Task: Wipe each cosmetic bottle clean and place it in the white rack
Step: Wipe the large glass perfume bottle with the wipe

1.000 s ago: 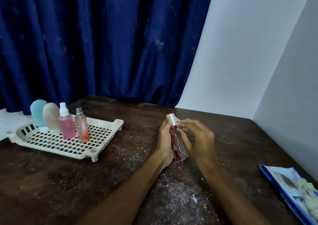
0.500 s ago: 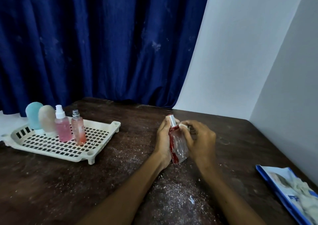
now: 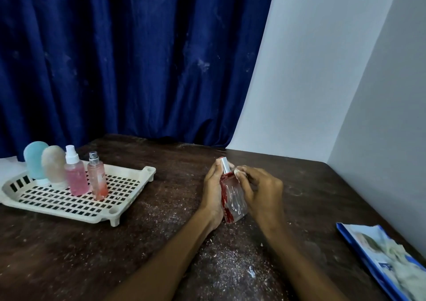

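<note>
My left hand [image 3: 213, 192] grips a clear glass perfume bottle [image 3: 231, 199] with red edges and a silver spray top, held upright just above the dark table. My right hand [image 3: 260, 191] pinches a small white wipe [image 3: 238, 171] against the bottle's shoulder. At the left stands the white rack [image 3: 119, 205], with a blue bottle [image 3: 35, 160], a beige bottle [image 3: 54, 166], a pink spray bottle [image 3: 75, 176] and a peach spray bottle [image 3: 96, 178] upright along its far side.
A blue pack of wipes [image 3: 387, 259] lies at the table's right edge, white tissue spilling out. White dust and crumbs speckle the dark wooden table [image 3: 161, 243]. A blue curtain hangs behind; white walls close the right corner.
My right hand has slid the wipe slightly along the bottle's upper part. The bottle has stayed in my left hand's grip, and the view has drifted a little to the right.
</note>
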Demonstrator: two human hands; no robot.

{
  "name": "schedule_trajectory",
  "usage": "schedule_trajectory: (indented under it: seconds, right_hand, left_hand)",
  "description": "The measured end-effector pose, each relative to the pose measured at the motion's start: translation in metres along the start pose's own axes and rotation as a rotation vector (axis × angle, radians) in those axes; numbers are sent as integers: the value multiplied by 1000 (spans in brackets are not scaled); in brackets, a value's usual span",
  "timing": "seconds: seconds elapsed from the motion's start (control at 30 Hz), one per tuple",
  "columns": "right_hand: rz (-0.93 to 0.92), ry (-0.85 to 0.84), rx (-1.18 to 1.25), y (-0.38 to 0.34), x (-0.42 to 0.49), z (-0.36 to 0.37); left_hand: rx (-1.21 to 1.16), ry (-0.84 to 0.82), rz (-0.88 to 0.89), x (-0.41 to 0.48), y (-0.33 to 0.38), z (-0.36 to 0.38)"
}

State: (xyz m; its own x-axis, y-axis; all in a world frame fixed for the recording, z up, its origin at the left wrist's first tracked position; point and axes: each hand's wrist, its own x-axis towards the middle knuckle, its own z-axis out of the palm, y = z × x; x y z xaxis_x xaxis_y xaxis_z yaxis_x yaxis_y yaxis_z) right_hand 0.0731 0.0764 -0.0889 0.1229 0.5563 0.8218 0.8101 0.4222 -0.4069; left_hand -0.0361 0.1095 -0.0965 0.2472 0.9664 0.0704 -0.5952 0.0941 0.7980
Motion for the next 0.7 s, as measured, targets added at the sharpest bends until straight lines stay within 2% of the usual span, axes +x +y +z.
schedule_trajectory:
  seconds: [0.23, 0.37, 0.47, 0.63, 0.7]
  right_hand:
    - [-109, -75, 33, -12, -2, -4]
    - [5, -32, 15, -3, 4, -5]
    - [30, -40, 4, 0, 1, -11]
    - [-110, -93, 62, -15, -5, -8]
    - [-97, -72, 52, -14, -1, -3]
  left_hand:
    - [67, -17, -6, 5, -5, -7]
    - [73, -13, 52, 5, -3, -3]
    - [79, -52, 30, 3, -3, -1]
    - [38, -23, -41, 7, -3, -6]
    - [46, 7, -46, 8, -4, -7]
